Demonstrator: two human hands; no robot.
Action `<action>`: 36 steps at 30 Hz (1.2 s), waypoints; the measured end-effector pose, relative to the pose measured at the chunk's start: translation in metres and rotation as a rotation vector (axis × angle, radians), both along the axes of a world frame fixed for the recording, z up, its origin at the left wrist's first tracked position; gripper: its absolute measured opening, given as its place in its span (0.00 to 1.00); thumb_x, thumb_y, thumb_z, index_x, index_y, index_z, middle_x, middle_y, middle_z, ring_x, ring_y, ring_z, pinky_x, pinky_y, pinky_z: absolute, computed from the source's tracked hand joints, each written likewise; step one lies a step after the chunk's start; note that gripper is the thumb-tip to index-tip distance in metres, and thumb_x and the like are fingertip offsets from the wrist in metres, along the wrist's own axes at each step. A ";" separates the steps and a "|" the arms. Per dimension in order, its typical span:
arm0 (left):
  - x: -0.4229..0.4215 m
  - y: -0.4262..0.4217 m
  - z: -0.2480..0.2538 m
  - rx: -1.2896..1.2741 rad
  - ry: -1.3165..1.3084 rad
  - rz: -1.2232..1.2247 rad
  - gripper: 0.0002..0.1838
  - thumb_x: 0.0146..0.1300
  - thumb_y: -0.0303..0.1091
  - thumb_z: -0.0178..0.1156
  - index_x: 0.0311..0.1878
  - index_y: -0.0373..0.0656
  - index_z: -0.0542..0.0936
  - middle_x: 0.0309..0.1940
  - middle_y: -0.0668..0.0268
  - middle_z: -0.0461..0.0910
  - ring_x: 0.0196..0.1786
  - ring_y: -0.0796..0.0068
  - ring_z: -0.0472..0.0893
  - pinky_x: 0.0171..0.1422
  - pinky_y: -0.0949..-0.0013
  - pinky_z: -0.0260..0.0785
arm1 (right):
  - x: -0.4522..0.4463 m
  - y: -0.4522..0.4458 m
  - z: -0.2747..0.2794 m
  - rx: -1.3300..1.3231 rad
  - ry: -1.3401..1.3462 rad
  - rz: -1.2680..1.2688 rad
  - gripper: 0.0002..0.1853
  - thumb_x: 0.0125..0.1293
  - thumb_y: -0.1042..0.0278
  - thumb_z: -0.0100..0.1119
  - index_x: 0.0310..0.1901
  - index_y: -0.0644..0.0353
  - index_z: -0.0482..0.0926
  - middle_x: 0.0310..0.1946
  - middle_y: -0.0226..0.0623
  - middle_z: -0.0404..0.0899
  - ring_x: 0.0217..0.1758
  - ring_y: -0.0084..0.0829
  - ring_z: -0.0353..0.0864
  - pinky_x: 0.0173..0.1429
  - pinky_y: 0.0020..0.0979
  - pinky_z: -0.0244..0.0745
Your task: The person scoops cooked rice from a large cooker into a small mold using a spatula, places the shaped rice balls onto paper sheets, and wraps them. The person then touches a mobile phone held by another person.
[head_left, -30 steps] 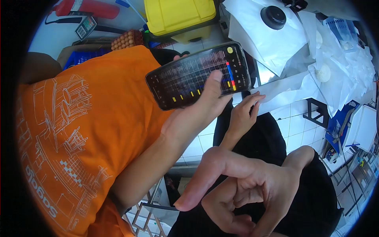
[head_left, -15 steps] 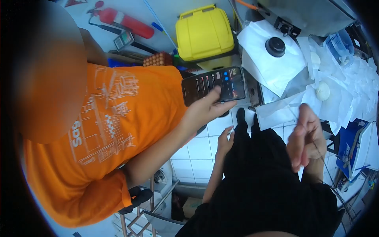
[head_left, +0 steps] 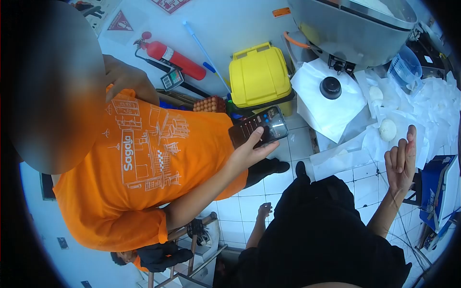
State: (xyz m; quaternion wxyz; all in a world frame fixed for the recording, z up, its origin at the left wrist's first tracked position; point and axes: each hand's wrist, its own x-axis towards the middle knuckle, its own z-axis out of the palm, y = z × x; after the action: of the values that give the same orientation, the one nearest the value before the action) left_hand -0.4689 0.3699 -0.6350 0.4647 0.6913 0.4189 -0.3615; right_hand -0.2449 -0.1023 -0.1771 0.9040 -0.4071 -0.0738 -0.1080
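Observation:
My right hand [head_left: 401, 163] is raised at the right, index finger stretched out and the other fingers bent, with nothing in it. Beyond its fingertips a round white dough ball [head_left: 387, 130] lies on white paper sheets [head_left: 434, 103]; a second pale ball [head_left: 376, 93] sits a little farther back. Low beside my black trousers hangs my left hand [head_left: 264, 210], small in view, its fingers loosely bent and apparently holding nothing. A person in an orange T-shirt [head_left: 158, 158] stands at the left, holding a smartphone [head_left: 269, 126] with a lit screen, thumb over it.
A black round knob-like object [head_left: 330, 88] rests on paper, near a large metal machine [head_left: 350, 36] and a blue plastic basket [head_left: 405, 67]. A yellow bin [head_left: 259, 77], egg trays [head_left: 209, 104] and a red fire extinguisher [head_left: 175, 60] stand along the wall. Blue-and-white boxes [head_left: 434, 192] are at right.
My right hand has moved right, and its index finger now points out. My left hand has dropped lower. The view has shifted, showing more wall and machine; the phone is tilted more.

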 end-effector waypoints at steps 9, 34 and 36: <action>0.024 -0.027 -0.007 -0.084 -0.212 0.135 0.22 0.72 0.48 0.51 0.61 0.46 0.77 0.49 0.61 0.85 0.43 0.69 0.87 0.33 0.74 0.73 | 0.014 0.010 -0.008 -0.106 0.108 -0.001 0.14 0.76 0.54 0.50 0.53 0.52 0.64 0.09 0.16 0.58 0.10 0.10 0.51 0.19 0.17 0.43; -0.066 -0.037 0.018 -0.012 -0.044 -0.111 0.22 0.70 0.51 0.52 0.61 0.51 0.76 0.50 0.65 0.83 0.50 0.68 0.81 0.50 0.53 0.72 | 0.034 0.049 -0.072 -0.480 0.569 -0.284 0.16 0.79 0.63 0.42 0.61 0.58 0.72 0.22 0.20 0.55 0.21 0.13 0.52 0.24 0.18 0.48; -0.063 -0.036 0.019 -0.021 -0.015 -0.120 0.22 0.70 0.50 0.52 0.62 0.51 0.76 0.51 0.64 0.83 0.52 0.68 0.80 0.52 0.52 0.71 | 0.035 0.051 -0.075 -0.462 0.584 -0.298 0.16 0.79 0.64 0.43 0.61 0.58 0.72 0.22 0.20 0.54 0.21 0.13 0.51 0.25 0.18 0.48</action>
State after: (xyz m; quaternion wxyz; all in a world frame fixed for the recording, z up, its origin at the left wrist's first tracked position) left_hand -0.5315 0.3342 -0.6156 0.4527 0.7128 0.3694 -0.3879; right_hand -0.2104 -0.0513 -0.2519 0.7458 -0.6196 0.2240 -0.0983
